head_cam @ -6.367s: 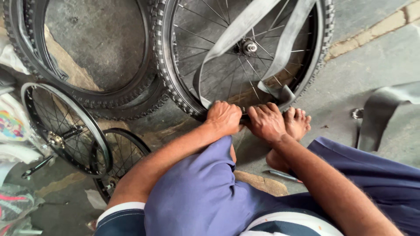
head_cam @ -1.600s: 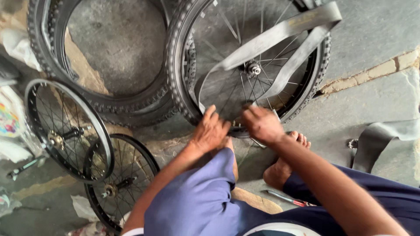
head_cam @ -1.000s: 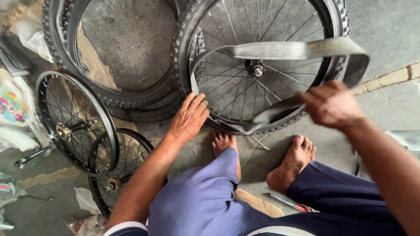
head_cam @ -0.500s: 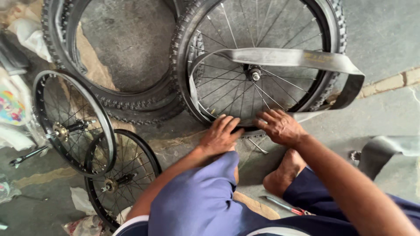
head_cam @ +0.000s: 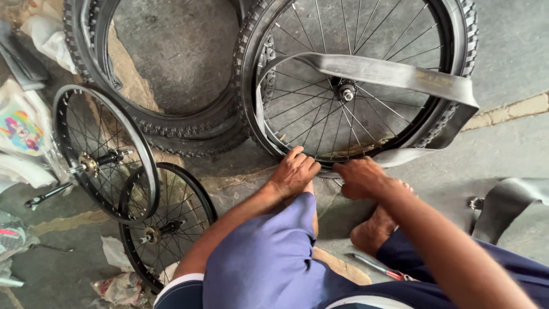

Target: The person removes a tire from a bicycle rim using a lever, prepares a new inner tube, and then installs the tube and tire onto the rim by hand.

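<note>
A spoked bicycle wheel [head_cam: 343, 91] with a knobby black tyre [head_cam: 249, 74] lies flat on the concrete in front of me. A grey inner tube [head_cam: 394, 74] loops loosely across its spokes and over the right rim. My left hand [head_cam: 294, 171] presses on the near edge of the tyre, fingers curled over it. My right hand [head_cam: 361, 177] is closed at the same near edge, just to the right, where the tube meets the rim. My bare feet rest just below both hands.
A loose knobby tyre [head_cam: 166, 123] lies to the left, overlapping the wheel. Two small bare rims [head_cam: 103, 154] [head_cam: 166, 223] lie at the lower left. A spanner [head_cam: 46, 195], plastic bags [head_cam: 23, 129], another tube piece [head_cam: 503, 206] and a red-handled tool [head_cam: 380, 268] lie around.
My right hand swung out to the right with the tube a second ago, then came back to the tyre's near edge beside my left hand. The tube now lies lower across the spokes.
</note>
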